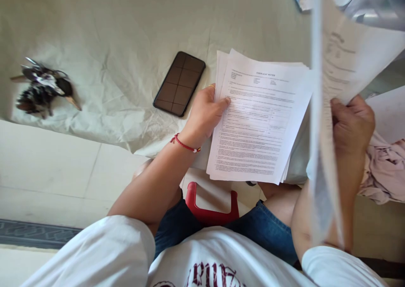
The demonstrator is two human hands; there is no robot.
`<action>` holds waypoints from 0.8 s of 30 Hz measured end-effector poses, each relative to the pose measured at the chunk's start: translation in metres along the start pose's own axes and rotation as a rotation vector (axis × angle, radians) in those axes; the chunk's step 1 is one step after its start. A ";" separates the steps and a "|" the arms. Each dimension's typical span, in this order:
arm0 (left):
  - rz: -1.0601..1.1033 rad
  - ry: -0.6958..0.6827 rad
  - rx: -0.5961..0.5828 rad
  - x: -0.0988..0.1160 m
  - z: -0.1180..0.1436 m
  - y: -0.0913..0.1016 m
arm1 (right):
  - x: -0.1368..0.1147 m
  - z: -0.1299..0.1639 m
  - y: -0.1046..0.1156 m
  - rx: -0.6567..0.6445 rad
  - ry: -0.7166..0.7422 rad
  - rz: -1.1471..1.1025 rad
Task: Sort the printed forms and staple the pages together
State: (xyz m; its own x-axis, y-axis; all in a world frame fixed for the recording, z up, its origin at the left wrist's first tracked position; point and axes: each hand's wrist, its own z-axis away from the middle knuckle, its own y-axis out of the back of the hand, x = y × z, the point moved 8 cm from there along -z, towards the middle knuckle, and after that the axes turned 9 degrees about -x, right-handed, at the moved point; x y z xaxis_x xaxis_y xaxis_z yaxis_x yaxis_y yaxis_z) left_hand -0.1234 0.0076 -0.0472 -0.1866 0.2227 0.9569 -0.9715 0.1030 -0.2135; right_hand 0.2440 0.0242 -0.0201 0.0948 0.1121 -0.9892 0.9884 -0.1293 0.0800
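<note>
White stack of printed sheets (253, 127) is pinched by the left hand (207, 112) over the near edge of the grey-green cloth-covered surface (126, 21); the right hand (353, 120) grasps blurred white printed paper (378, 53). Page-turning seems in hand, probably needing next a steady left grip.

On a desk (110, 21) draped in a crinkled grey-green covering (104, 89), we saw a black phone (179, 84) lying face up, a grid of lines across its dark screen. Well apart at left, we spotted a dark cluster of small items (44, 87), too blurred for us to name. We found clear plastic (379, 4) at upper right and a rumpled pink cloth (384, 164) below it. Lower down, we noted a red stool (213, 214), partly hidden, pale floor tiles (47, 164) and a dark patterned strip (38, 233).
</note>
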 end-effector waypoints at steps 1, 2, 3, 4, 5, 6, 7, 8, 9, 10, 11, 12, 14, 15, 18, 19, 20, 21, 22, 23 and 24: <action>-0.005 0.003 0.003 0.000 0.000 0.000 | -0.003 0.003 -0.002 0.046 0.023 0.025; -0.008 0.005 0.007 0.000 0.000 0.001 | -0.005 0.004 -0.003 0.091 0.040 0.052; -0.010 0.005 0.010 0.000 0.000 0.001 | -0.006 0.005 -0.003 0.131 0.050 0.079; -0.009 0.003 0.014 0.000 0.000 0.001 | -0.005 0.004 -0.003 0.162 0.053 0.102; -0.007 0.001 0.016 0.000 0.000 0.001 | -0.004 0.003 -0.002 0.181 0.053 0.114; -0.004 -0.001 0.016 0.000 -0.001 0.001 | -0.003 0.002 -0.002 0.197 0.055 0.113; -0.001 -0.005 0.018 0.001 -0.001 0.001 | -0.002 0.002 -0.002 0.208 0.056 0.104; 0.003 -0.008 0.020 0.001 -0.001 0.001 | -0.001 0.001 -0.003 0.210 0.053 0.092; 0.005 -0.011 0.022 0.001 -0.001 0.001 | -0.001 0.001 -0.004 0.203 0.048 0.078; 0.008 -0.013 0.023 0.001 -0.001 0.001 | -0.001 0.001 -0.007 0.186 0.036 0.065; 0.011 -0.011 0.022 0.001 -0.001 0.001 | -0.001 0.002 -0.010 0.158 0.011 0.052; 0.015 -0.007 0.018 0.000 -0.001 0.001 | 0.000 0.002 -0.014 0.125 -0.028 0.043; 0.028 0.004 0.003 0.000 -0.001 0.000 | 0.005 0.004 -0.019 0.065 -0.126 0.036; 0.037 0.009 -0.004 0.000 -0.001 -0.001 | 0.008 0.005 -0.020 0.043 -0.171 0.040; 0.057 0.016 -0.005 0.001 0.000 -0.002 | 0.010 0.006 -0.022 0.008 -0.235 0.060; 0.060 0.017 -0.004 0.001 0.000 -0.002 | 0.010 0.007 -0.023 0.001 -0.241 0.057; 0.061 0.016 -0.006 0.001 0.000 -0.003 | 0.010 0.007 -0.025 -0.005 -0.248 0.046; 0.058 0.013 -0.009 0.002 0.000 -0.004 | 0.009 0.008 -0.028 -0.011 -0.252 0.033; 0.053 0.009 -0.014 0.002 0.001 -0.005 | 0.008 0.008 -0.030 -0.015 -0.254 0.020; 0.044 0.006 -0.019 0.002 0.000 -0.005 | 0.007 0.009 -0.033 -0.012 -0.250 0.008; 0.035 0.002 -0.018 0.001 0.000 -0.005 | 0.005 0.010 -0.035 -0.004 -0.242 0.001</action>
State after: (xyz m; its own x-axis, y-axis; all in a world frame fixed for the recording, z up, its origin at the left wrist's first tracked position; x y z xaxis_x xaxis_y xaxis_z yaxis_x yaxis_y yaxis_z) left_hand -0.1186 0.0072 -0.0450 -0.2198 0.2288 0.9483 -0.9616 0.1130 -0.2501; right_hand 0.2091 0.0196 -0.0293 0.0646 -0.1273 -0.9898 0.9888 -0.1257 0.0807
